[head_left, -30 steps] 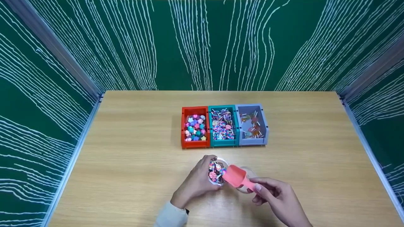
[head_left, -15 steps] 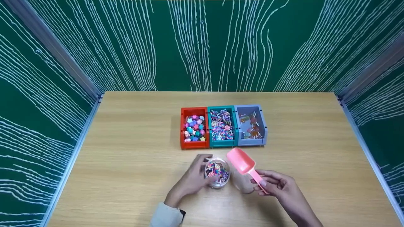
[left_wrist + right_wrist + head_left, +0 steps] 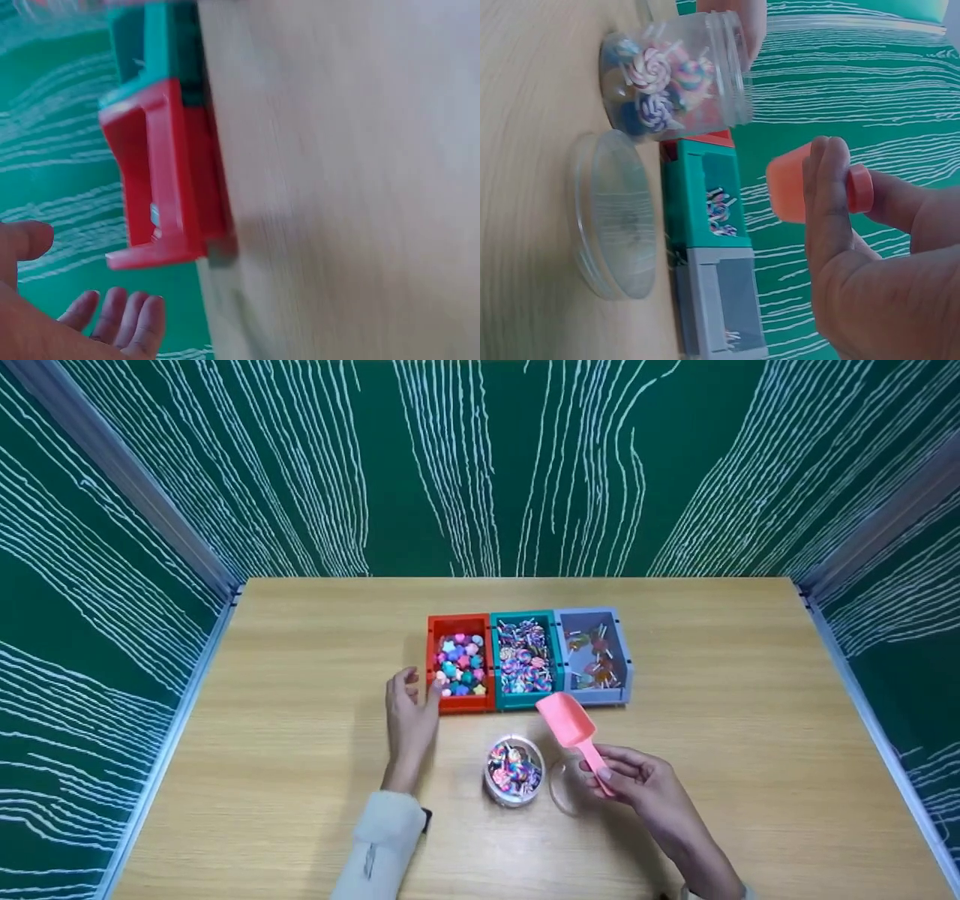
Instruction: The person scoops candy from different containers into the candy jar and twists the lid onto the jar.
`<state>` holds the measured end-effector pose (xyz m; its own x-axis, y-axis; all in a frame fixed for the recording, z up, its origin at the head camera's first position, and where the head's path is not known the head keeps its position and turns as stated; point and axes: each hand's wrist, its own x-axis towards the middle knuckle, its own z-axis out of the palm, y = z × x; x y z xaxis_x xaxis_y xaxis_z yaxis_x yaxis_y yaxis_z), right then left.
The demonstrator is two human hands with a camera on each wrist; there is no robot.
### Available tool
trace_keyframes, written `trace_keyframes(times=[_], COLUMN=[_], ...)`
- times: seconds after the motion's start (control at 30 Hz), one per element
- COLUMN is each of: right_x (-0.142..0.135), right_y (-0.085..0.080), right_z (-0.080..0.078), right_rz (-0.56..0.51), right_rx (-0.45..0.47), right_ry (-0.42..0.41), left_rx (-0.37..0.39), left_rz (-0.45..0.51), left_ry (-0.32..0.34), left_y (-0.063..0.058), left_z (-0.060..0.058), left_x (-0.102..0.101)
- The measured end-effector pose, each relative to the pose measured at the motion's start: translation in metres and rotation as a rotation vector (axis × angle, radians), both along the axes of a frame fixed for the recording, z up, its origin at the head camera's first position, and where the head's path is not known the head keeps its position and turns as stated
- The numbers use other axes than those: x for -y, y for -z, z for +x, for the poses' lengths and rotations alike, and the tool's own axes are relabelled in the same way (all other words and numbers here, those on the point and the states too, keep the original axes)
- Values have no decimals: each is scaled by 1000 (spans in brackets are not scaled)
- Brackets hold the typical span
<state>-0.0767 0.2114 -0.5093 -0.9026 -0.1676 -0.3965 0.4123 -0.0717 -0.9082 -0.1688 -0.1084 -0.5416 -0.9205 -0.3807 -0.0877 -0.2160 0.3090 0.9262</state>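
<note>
My right hand [image 3: 637, 784] pinches the handle of a pink scoop [image 3: 568, 721], held above the table with nothing in its bowl. Below and left of the scoop stands a clear jar [image 3: 514, 771] filled with small swirl-lollipop charms, its mouth uncovered. A clear round lid [image 3: 615, 215] lies flat on the table beside the jar, partly under my right hand in the head view. My left hand [image 3: 411, 720] holds nothing; its fingers are spread at the left side of the red bin [image 3: 466, 703], the thumb overlapping the bin's edge in the head view.
Joined to the red bin of star and heart beads are a teal bin [image 3: 529, 701] with lollipop charms and a grey bin [image 3: 600, 697] with a few clear lollipop charms. Behind the wooden table [image 3: 300, 675] rises a green wall [image 3: 427, 472] with white wavy lines.
My left hand has let go of the jar and moved up and left to the red bin. The scoop has come away from the jar's mouth, up and slightly right, in my right hand.
</note>
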Motion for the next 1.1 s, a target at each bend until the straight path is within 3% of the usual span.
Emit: trace_keyframes(times=[0.17,0.37,0.6,0.87,1.1], right_x=[7,12,16,27,36], right_y=[6,11,13,14,18], right_z=[-6,-12,-21,-38,-55], right_rz=[-22,15,56,118,124], right_rx=[4,-1,-5,-4,-7], right_ry=[-7,16,35,57,59], left_rx=[36,64,59,103,80], left_rz=[-19,-38,-65,-34,6], left_ry=[32,25,32,34,20], left_y=[6,7,5,4,6], left_z=[-17,-29,-32,-34,-36], left_x=[3,5,12,14,15])
